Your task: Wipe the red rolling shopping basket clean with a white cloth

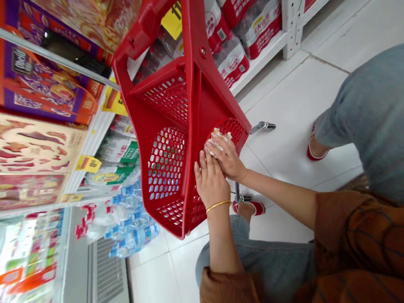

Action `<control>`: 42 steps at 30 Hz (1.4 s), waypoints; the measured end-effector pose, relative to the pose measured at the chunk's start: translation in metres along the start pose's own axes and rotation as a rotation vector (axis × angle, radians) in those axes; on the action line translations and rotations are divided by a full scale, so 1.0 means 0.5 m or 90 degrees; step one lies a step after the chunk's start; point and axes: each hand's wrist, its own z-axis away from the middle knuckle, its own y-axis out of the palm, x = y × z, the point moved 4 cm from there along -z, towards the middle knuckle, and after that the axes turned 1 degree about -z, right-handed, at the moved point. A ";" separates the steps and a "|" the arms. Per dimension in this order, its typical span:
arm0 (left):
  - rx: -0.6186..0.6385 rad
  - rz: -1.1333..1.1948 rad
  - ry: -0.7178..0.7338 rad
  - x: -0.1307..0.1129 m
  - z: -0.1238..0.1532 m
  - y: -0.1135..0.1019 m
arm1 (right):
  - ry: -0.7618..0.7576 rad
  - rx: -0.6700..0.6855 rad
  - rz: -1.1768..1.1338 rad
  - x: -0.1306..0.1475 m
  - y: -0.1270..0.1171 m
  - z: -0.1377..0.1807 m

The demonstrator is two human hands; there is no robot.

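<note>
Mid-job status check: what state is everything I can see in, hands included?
Red basket: open-topped, lidless.
White tissue: crumpled, against the basket's side.
Right hand: laid over the tissue; grip unclear.
Left hand: fingers extended, seemingly resting against the basket.
Brown sleeves: turned up at the cuffs.
Red-labelled bottles: shelved, labels on.

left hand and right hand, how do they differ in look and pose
The left hand has a gold bracelet at its wrist; the right hand's wrist is bare. The right hand lies over a crumpled white tissue or cloth; none shows under the left hand. The left hand's fingers point toward the picture's top, the right hand's toward its upper left. Both are at the red wheeled shopping basket.
</note>
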 end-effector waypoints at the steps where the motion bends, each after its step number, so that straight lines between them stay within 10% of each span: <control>1: -0.002 0.002 0.000 0.000 0.000 0.000 | 0.015 0.009 0.019 -0.010 0.003 0.007; 34: 0.008 0.039 -0.023 -0.007 0.002 0.021 | 0.069 0.158 -0.089 -0.159 -0.020 0.149; 42: -0.001 0.039 -0.029 -0.006 0.003 0.017 | -0.020 0.118 -0.080 -0.067 -0.024 0.079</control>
